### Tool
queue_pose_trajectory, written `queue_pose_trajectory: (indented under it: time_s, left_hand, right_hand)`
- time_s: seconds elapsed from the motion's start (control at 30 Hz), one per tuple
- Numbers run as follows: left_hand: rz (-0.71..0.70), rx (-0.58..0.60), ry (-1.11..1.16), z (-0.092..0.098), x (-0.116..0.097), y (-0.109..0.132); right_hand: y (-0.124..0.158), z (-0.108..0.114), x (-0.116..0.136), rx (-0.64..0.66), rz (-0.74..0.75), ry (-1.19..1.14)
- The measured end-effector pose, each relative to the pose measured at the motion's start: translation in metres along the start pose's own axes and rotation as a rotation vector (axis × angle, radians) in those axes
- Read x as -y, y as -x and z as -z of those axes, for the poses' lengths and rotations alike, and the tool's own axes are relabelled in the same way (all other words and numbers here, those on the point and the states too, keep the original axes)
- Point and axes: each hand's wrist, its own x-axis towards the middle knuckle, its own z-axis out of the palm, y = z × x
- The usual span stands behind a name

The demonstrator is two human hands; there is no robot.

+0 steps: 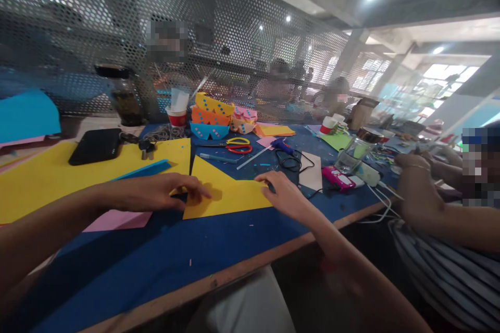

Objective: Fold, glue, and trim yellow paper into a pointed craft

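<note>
A yellow sheet of paper [230, 199] with angled edges lies on the blue tabletop [164, 265] in front of me. My left hand [172, 191] reaches over its left end, fingers stretched out and apart, the fingertips resting on the sheet. At the right end, my right hand [283, 193] has its thumb and fingers closed around the paper's edge. Just behind the sheet lie a pen-like blue tool [217, 158] and scissors [238, 145] with red and yellow handles. A folded blue paper strip [144, 169] is beside my left hand.
Decorated paper crowns [211, 117] stack at the back near a paper cup [177, 114]. A glue gun [282, 145] with black cord, a pink device [338, 178] and a glass jar [357, 151] stand right. A phone [96, 146] lies left. Another person's arm [422, 192] is at far right.
</note>
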Motion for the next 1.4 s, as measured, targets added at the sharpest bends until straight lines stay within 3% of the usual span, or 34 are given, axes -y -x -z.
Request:
queue_pose_trajectory:
  time_s: [0.03,0.1,0.53,0.63,0.73,1.0,1.17,1.4]
  left_hand:
    - [0.012,0.091,0.089,0.007,-0.001,-0.003]
    - [0.049,0.066,0.137,0.02,0.0,-0.01]
    - [0.146,-0.326,0.084,0.031,-0.004,-0.02]
    - [0.164,-0.385,0.073,0.039,-0.009,-0.016]
    - [0.173,-0.438,0.066,0.045,-0.011,-0.012]
    - [0.152,-0.457,0.065,0.035,-0.008,-0.016]
    - [0.163,-0.488,0.096,0.028,-0.009,-0.022]
    - [0.061,-0.482,0.232,0.023,-0.021,-0.023]
  right_hand:
    - [-0.004,-0.002,0.005,0.013,0.012,0.058]
    - [-0.011,-0.006,0.012,0.062,0.03,0.129]
    - [-0.035,-0.001,0.016,0.059,0.023,0.204]
    - [-0.027,0.01,0.024,-0.045,0.022,0.231]
    - [-0.014,0.027,0.033,-0.278,0.114,0.264]
    - [0.003,0.066,0.057,-0.58,0.536,0.009]
    - [0.002,0.073,0.067,-0.626,0.532,-0.275]
    - [-0.004,0.076,0.081,-0.659,0.507,-0.622]
